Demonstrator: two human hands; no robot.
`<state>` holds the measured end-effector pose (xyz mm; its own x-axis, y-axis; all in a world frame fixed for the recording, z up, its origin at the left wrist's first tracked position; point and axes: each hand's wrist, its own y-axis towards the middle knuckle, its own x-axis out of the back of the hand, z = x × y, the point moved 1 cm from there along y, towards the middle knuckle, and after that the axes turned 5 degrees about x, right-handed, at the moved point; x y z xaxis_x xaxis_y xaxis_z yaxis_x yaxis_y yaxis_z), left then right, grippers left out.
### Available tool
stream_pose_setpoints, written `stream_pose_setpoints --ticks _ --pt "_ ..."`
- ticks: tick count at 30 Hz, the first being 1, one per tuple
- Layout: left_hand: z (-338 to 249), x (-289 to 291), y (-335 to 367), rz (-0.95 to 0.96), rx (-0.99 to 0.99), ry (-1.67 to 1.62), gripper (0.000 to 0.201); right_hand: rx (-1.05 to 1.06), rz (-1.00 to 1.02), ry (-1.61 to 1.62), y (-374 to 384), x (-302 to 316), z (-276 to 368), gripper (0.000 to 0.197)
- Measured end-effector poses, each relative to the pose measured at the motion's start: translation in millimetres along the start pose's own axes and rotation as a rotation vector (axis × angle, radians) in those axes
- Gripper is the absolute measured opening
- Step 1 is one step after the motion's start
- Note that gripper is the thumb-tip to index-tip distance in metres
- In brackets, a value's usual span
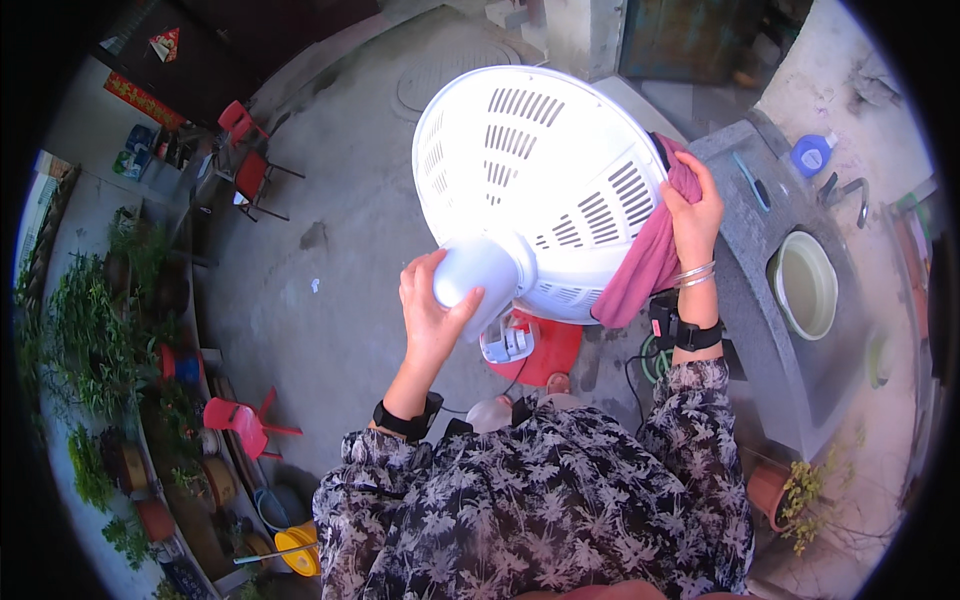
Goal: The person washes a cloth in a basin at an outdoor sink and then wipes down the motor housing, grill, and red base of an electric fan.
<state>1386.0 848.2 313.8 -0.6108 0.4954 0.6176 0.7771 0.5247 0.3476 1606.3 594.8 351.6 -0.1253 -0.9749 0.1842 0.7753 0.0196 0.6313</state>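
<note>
In front of me is a white dish-shaped electric heater (545, 150), its slotted back turned up toward me. My left hand (430, 305) is closed around the smooth rounded housing (478, 272) at the centre of that back. On the right rim, my right hand (693, 215) grips a pink cloth (645, 255), which is folded over the edge and hangs down along it. Below the dish shows a white base with a grey panel (508, 340), over a red round stool top (555, 355). The heater's front is hidden.
A stone sink counter (740, 210) stands at the right, bearing a pale basin (806, 285), a blue brush (752, 182) and a blue bottle (812, 155). Green hose (655, 362) and a dark cord lie near my feet. Potted plants (95, 330) and red chairs (245, 420) line the left.
</note>
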Motion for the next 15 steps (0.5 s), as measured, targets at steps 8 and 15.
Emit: stream_pose_setpoints --ticks 8,15 --pt "-16.0 -17.5 3.5 0.089 -0.086 0.076 0.053 0.139 0.01 -0.24 -20.4 15.3 -19.2 0.031" --pt "-15.4 -30.9 5.7 0.158 0.039 -0.294 0.035 -0.242 0.541 0.237 -68.8 -13.8 16.3 0.017"
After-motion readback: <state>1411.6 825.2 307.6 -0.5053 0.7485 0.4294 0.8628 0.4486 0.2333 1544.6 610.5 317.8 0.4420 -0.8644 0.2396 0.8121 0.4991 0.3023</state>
